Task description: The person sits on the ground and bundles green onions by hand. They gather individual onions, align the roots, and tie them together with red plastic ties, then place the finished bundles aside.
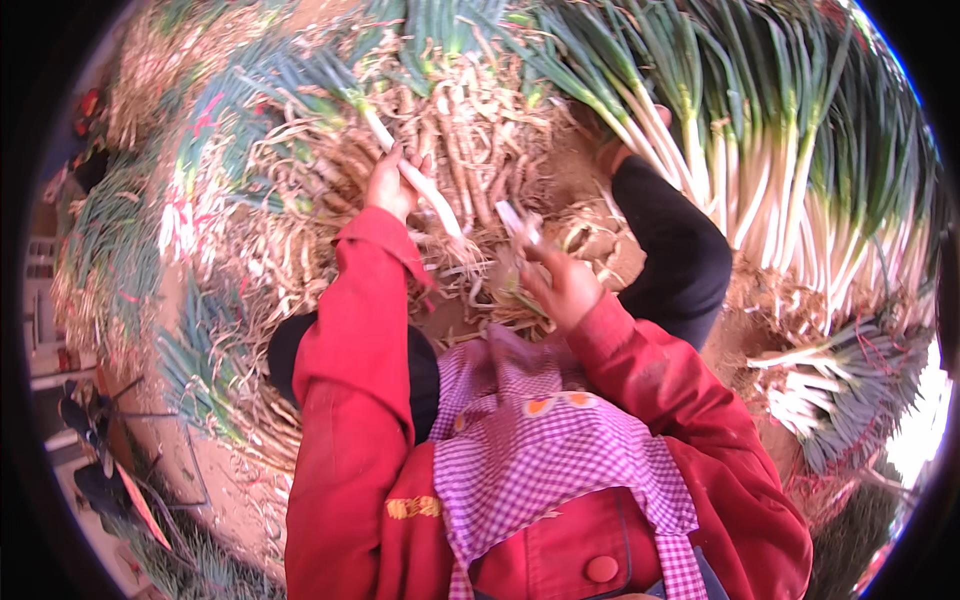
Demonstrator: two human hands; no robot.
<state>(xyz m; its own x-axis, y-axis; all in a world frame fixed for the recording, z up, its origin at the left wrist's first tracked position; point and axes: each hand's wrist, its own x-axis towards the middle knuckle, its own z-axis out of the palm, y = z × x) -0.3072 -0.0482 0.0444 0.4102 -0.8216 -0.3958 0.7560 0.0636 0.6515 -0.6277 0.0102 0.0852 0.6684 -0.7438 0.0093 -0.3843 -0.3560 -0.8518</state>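
My left hand [397, 182] is closed round the white shank of a green onion [439, 202]; its green leaves point up and left, its roots down and right. At the right, my right hand [562, 285] is blurred, with its fingers curled beside a pale strip [517, 223], perhaps a blade or a peeled leaf sheath. Whether the fingers grip it is unclear. Unpeeled green onions [465, 142] with dry brown husks lie heaped beyond both hands. Loose peelings [517, 300] lie on the ground between my legs.
Cleaned green onions [780, 172] with white shanks stand in a dense row at the right, past my bent knee [675, 232]. Below them lies a smaller bundle [832, 390] with red ties. More unpeeled onions [232, 397] lie at the left, near a metal frame [187, 457].
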